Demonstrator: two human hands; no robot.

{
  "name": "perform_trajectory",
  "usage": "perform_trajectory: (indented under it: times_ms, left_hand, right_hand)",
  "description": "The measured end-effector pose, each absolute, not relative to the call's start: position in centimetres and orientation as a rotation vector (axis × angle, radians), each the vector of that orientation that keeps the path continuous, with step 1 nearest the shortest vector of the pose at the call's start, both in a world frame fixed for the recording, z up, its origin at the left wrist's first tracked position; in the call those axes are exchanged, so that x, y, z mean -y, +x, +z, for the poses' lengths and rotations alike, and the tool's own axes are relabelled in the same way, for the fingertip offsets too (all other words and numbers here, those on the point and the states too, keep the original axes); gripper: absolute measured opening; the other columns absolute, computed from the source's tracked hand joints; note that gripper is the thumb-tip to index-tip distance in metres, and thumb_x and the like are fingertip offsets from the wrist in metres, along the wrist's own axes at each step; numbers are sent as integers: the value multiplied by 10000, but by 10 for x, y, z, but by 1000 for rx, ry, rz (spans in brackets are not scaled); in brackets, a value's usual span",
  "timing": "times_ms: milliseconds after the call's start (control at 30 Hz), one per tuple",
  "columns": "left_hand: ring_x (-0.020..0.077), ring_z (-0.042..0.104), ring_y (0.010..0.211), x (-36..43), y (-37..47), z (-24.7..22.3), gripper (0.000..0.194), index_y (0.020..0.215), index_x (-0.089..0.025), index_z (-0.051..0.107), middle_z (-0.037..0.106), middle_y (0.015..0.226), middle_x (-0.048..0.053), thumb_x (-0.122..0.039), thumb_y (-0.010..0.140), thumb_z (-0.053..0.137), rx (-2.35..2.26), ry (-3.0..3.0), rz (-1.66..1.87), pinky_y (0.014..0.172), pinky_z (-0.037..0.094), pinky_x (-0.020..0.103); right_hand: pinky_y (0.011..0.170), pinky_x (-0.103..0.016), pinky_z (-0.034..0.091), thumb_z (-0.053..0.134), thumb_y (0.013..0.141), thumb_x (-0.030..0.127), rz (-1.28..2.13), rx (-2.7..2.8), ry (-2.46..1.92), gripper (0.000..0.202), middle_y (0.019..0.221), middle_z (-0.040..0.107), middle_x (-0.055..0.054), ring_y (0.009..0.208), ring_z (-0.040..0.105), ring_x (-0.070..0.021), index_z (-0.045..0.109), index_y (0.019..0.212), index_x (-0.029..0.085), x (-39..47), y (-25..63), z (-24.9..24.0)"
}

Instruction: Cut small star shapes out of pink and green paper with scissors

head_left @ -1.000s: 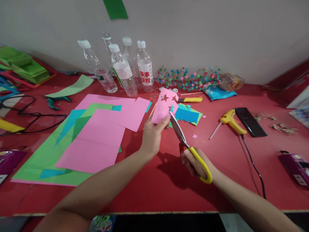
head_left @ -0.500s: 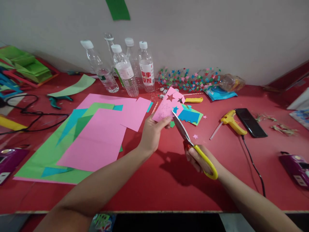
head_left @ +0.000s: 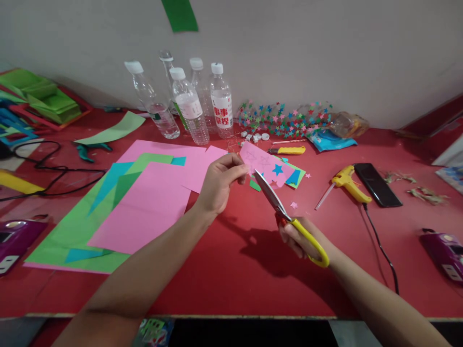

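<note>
My left hand [head_left: 222, 182] is closed in a pinch, with a small piece of pink paper [head_left: 251, 169] at its fingertips; its shape is too small to make out. Just to the right, the scissors [head_left: 273, 196] with yellow and red handles point up and left, their blades together. My right hand [head_left: 297, 236] is closed around the handles. Behind the scissors' tip lies a pink sheet [head_left: 265, 163] with pencilled star outlines and star-shaped cutouts. It partly covers blue paper [head_left: 293, 177] and green paper. A loose pink star [head_left: 293, 205] rests on the red table [head_left: 231, 270].
Stacked coloured sheets [head_left: 144, 207] lie at left. Several plastic bottles [head_left: 190, 113] stand by the wall, beside a clear bottle [head_left: 285, 119] covered in little stars. A yellow cutter [head_left: 291, 151] lies behind. A glue gun [head_left: 349, 183] with a cord and a phone [head_left: 378, 184] are at right.
The pink star-marked sheet has left my left hand and now lies over the blue and green paper. My left hand has shifted slightly left. The scissors stay in my right hand, nearly unmoved.
</note>
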State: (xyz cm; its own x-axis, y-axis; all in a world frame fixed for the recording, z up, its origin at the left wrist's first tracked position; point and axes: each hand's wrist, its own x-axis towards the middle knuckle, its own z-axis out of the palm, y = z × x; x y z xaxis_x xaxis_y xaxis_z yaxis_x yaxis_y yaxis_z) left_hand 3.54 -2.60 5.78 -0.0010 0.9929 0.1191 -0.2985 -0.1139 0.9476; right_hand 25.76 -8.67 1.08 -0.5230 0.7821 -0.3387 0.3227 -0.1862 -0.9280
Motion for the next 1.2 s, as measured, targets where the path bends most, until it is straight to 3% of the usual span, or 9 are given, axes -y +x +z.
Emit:
perform_trajectory:
  times_ms: [133, 600, 1200]
  left_hand:
    - [87, 512, 577, 31, 40, 56, 138, 659, -178, 576, 564, 592, -31, -238, 753, 657, -926, 1129, 1367, 619, 432, 239]
    - [92, 495, 599, 31, 35, 65, 136, 654, -178, 588, 533, 611, -30, -227, 764, 651, -1055, 1398, 1298, 616, 420, 233]
    - [90, 478, 588, 30, 28, 71, 126, 672, -167, 588, 533, 606, -34, -227, 773, 632, -1096, 1525, 1171, 601, 388, 238]
  right_hand:
    - [360, -185, 307, 436, 863, 588, 1727, 1719, -1311, 452, 360, 446, 58, 297, 366, -67, 475, 636, 199, 89, 255, 9]
    - [347, -201, 304, 429, 777, 792, 1721, 1771, -1231, 617, 384, 449, 47, 306, 378, -77, 499, 693, 184, 84, 261, 11]
    - [377, -204, 299, 412, 830, 756, 1665, 1853, -1184, 600, 411, 444, 49, 337, 374, -72, 500, 720, 173, 83, 268, 10]
